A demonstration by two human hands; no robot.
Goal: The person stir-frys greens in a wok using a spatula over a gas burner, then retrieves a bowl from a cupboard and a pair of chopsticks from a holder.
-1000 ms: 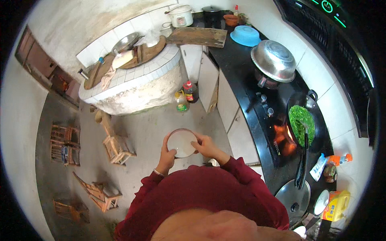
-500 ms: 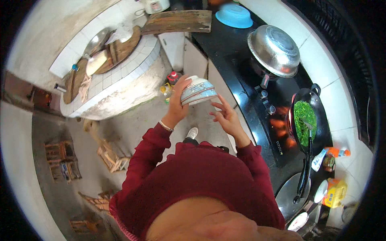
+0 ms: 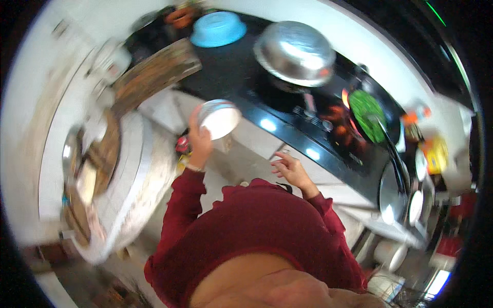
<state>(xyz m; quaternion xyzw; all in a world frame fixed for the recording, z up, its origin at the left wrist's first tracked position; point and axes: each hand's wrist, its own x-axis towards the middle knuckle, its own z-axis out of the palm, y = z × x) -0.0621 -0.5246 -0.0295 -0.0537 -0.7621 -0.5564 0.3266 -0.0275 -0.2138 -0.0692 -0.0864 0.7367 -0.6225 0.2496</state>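
Note:
My left hand (image 3: 200,141) is closed around a bowl (image 3: 222,122), blue-patterned outside and white inside. The bowl is tilted so its white inside shows, and it is held in the air before the counter's front. Whether a second bowl is nested with it, I cannot tell. My right hand (image 3: 290,170) is empty, its fingers apart and partly bent, in the air near the counter's edge. To the right, a black wok (image 3: 386,105) holds chopped greens (image 3: 365,110), with a utensil resting in it.
An upturned metal basin (image 3: 295,49) covers the other burner on the black counter (image 3: 215,77). Behind it sits a blue plastic basin (image 3: 218,28). A wooden board (image 3: 154,69) spans the corner toward the tiled stove (image 3: 136,164) on the left. A pot lid (image 3: 391,192) lies right of the wok.
My view has turned right. The bowl in my left hand has been tipped so its inside now shows. My right hand has moved away from the bowl.

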